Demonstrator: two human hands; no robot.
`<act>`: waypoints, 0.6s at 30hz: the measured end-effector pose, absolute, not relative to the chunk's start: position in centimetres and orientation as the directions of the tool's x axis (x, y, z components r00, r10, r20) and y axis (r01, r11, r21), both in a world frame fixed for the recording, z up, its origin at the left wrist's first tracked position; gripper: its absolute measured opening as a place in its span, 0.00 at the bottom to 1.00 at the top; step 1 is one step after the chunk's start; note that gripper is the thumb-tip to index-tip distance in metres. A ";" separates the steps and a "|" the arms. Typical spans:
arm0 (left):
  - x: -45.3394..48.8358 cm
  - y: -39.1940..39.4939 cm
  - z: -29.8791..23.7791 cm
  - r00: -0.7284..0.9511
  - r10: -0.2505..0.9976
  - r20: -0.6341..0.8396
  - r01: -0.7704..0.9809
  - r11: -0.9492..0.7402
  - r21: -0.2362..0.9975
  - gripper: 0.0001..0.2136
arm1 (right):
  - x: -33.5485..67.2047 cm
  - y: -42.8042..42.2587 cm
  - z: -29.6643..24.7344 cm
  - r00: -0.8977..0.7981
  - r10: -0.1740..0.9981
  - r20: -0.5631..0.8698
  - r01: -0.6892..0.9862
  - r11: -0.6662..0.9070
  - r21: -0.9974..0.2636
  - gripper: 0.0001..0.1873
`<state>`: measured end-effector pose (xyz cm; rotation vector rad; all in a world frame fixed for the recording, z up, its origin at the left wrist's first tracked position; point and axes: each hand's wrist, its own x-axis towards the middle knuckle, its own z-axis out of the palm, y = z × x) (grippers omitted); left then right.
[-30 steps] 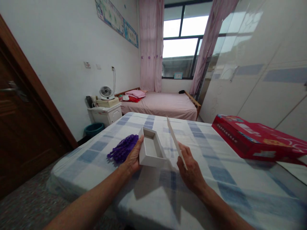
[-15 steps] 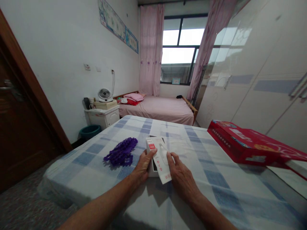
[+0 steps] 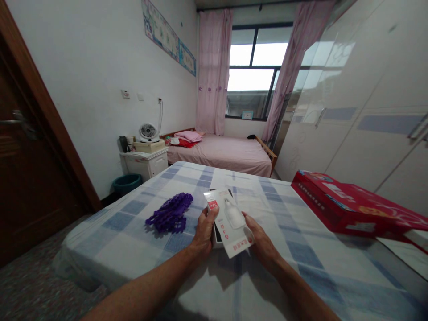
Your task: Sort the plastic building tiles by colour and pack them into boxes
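- The white box (image 3: 217, 243) is held low over the checked bed (image 3: 301, 254), in front of the person, with its printed lid (image 3: 230, 221) lying askew on top of it and not seated square
- The left hand (image 3: 203, 228) is clamped on the box's left side, thumb pressed on the lid's top near the red label and the fingers curled under the edge
- The right hand (image 3: 260, 238) grips the lid's right edge, thumb on top; how its fingers lie beneath is hidden
- Box and lid look like thin, stiff card: probably light, easy to hold with fingertips alone, and likely to dent at the walls if squeezed hard
- The lid's printed face looks smooth and may slide under a thumb, so the long edges and corners seem the surer places to take hold, with the pinch across the narrow width
- Only a dark sliver of the inside shows, so whether the box holds anything, and what that adds in weight, cannot be told
- A purple mesh bundle (image 3: 170, 214) lies on the sheet just left of the left hand, apart from it, soft and limp by its look
- A red carton (image 3: 347, 205) lies well apart at the right side of the bed
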<state>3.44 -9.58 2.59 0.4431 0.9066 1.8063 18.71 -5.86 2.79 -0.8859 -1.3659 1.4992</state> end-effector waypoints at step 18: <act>1.6 -12.6 5.5 -0.331 0.943 0.016 -0.397 -0.154 0.905 0.24 | 18.1 -6.5 2.3 -0.229 0.973 0.008 -0.094 -0.014 -0.995 0.37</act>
